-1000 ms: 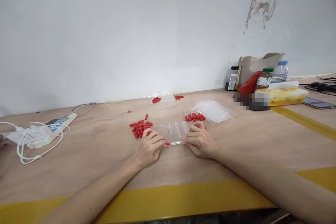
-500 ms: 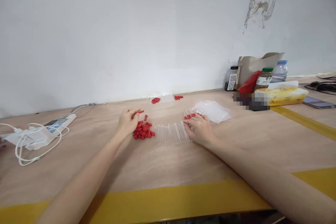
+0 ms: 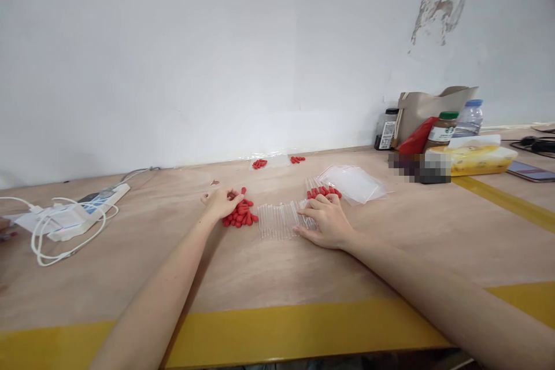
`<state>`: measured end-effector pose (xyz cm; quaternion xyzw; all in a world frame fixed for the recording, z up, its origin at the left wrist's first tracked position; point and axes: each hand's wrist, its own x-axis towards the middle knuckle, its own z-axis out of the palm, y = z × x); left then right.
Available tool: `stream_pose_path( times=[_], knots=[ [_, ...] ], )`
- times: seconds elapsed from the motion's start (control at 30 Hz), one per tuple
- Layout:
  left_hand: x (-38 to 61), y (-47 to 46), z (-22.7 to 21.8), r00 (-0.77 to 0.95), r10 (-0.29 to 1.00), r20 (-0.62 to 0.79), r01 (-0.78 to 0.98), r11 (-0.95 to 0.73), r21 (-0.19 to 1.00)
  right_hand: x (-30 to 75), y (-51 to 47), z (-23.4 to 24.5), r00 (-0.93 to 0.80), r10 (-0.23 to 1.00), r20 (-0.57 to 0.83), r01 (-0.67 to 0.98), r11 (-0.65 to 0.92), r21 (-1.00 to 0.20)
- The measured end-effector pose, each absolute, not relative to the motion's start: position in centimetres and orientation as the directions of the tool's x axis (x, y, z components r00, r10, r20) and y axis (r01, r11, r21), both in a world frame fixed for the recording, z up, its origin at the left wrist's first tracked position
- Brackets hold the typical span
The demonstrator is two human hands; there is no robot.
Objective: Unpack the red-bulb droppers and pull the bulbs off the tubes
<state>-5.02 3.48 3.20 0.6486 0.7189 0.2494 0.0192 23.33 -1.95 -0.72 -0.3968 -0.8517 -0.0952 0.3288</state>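
Note:
A row of clear plastic tubes (image 3: 280,220) lies side by side on the wooden table (image 3: 269,277). My right hand (image 3: 324,221) rests flat on the row's right end, fingers stretched out. Behind it lies a bundle of tubes with red caps (image 3: 321,189). My left hand (image 3: 222,202) sits at the far left edge of a pile of loose red caps (image 3: 241,215), its fingers curled onto the caps; what they hold is hidden.
Clear zip bags (image 3: 353,182) lie behind my right hand. More red caps (image 3: 259,163) lie near the wall. A white power strip with cables (image 3: 65,219) is at the left. Bottles, a bag, a yellow tissue pack (image 3: 472,159) and a phone (image 3: 531,171) stand at the right.
My left hand left the tube row, went up behind the red caps, then came down onto the pile. My right hand slid to the row's right end and flattened.

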Motion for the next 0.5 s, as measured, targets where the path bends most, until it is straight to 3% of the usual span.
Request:
stream_pose_path(
  times=[0.23, 0.37, 0.5],
  knots=[
    [-3.8, 2.8, 4.6, -0.188, 0.895, 0.404, 0.925, 0.023, 0.379, 23.5, -1.8, -0.9, -0.485, 0.594, 0.642, 0.721, 0.687, -0.091],
    [-0.5, 2.6, 4.7, 0.010, 0.915, 0.403, 0.942, -0.143, 0.303, 23.5, -1.7, -0.6, -0.431, 0.614, 0.661, 0.734, 0.664, -0.139],
    [4.4, 3.9, 3.8, 0.154, 0.940, 0.304, 0.929, -0.242, 0.279, 24.7, -1.2, 0.1, -0.222, 0.707, 0.671, 0.810, 0.517, -0.276]
  ],
)
